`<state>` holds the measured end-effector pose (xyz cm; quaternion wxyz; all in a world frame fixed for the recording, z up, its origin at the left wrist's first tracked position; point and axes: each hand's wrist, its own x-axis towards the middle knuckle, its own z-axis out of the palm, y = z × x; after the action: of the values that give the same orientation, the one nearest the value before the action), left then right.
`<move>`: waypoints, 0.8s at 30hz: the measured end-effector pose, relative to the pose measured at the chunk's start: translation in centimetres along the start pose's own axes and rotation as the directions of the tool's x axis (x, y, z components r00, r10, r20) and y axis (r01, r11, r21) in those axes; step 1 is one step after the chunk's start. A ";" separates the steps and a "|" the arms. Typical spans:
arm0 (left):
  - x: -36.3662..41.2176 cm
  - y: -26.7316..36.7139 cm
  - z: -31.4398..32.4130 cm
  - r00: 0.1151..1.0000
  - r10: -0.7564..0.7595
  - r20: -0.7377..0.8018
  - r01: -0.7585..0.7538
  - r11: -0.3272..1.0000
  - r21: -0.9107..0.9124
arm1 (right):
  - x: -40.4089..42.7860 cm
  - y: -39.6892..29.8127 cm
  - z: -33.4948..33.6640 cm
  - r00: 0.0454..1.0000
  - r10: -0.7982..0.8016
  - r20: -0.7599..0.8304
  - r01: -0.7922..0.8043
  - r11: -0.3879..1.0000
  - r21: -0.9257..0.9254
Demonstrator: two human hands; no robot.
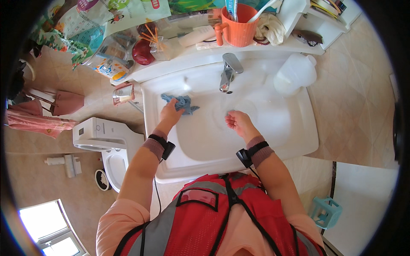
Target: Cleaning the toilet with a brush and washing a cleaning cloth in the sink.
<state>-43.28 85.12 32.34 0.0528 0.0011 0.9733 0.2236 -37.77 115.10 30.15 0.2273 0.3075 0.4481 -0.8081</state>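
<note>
A crumpled blue cloth [183, 104] lies over the left part of the white washbasin [282, 140]. My left hand [171, 113] grips it, with fingers and thumb on its near side. Low in the bowl, close to the drain [230, 112], is my right hand [238, 123]. Its palm is turned partly up and its fingers are curled; whether they hold or touch the drain fitting cannot be made out. Behind the bowl stands a chrome faucet [228, 72], its spout above the basin. Both wrists carry black strapped devices.
A translucent white plastic jug [295, 75] rests on the basin's right back corner. Along the back shelf are an orange cup [238, 30], a glass reed diffuser [161, 49], a dark red round object [143, 52] and a clear plastic jar [110, 59]. A toilet [118, 163] stands at left.
</note>
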 end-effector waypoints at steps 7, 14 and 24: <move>-0.3 8.1 3.9 0.928 0.041 0.371 0.313 0.457 -0.833 | 0.4 -0.7 1.1 1.000 0.018 0.007 -0.019 0.998 0.058; 1.2 12.1 5.1 0.850 0.144 0.506 0.497 0.098 -0.862 | -0.4 -2.4 2.8 0.996 -0.066 0.066 0.063 0.997 0.044; 1.1 12.8 5.2 0.833 -0.180 0.523 0.547 0.128 -0.827 | 2.3 -2.2 3.3 0.957 -0.269 0.107 0.257 0.959 0.116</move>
<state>-44.14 98.93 33.17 0.2404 -0.2384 0.5717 0.7473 -41.77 113.12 31.21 0.1285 0.2064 0.4288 -0.8700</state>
